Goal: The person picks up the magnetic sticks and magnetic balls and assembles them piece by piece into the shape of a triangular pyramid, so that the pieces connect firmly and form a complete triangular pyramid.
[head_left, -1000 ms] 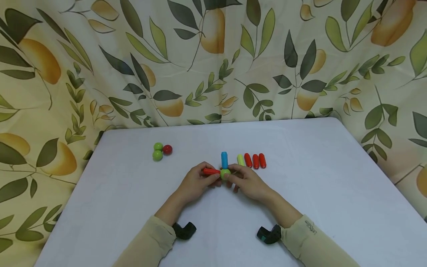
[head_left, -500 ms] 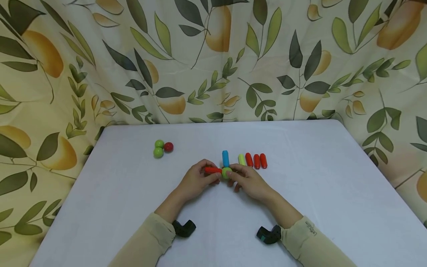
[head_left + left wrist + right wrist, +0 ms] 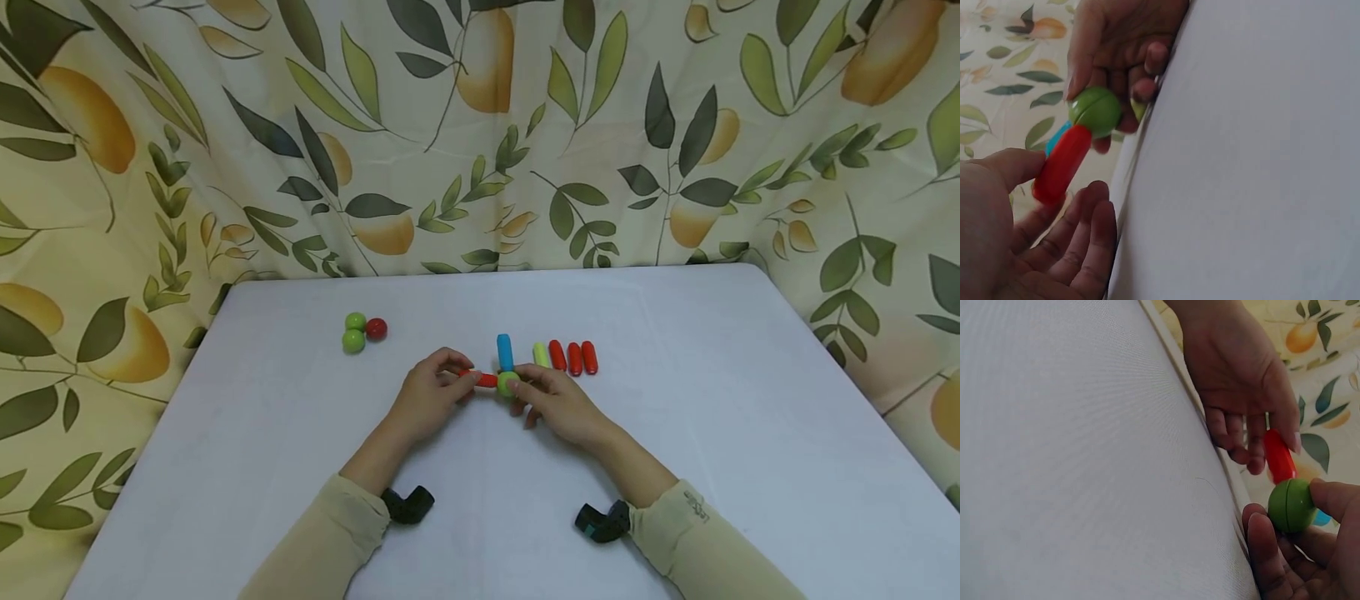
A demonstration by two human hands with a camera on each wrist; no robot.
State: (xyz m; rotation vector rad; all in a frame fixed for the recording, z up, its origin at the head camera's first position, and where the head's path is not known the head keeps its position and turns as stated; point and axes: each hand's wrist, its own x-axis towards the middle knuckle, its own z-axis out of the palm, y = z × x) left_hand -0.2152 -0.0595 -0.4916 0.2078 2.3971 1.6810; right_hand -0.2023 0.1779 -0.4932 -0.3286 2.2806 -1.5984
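Mid-frame, my left grip [image 3: 429, 393] pinches a red stick [image 3: 487, 381] touching the green ball [image 3: 507, 384] pinched in my right grip [image 3: 561, 403]; a blue stick [image 3: 505, 352] seems already fitted. Three balls [image 3: 371, 330], left of centre, and four sticks [image 3: 574, 359], right of centre, lie unattached.

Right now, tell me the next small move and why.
Probably let the left hand release the red rod: its inner end already appears to meet the green ball, which the right hand pinches, so the joined pieces should stay supported.
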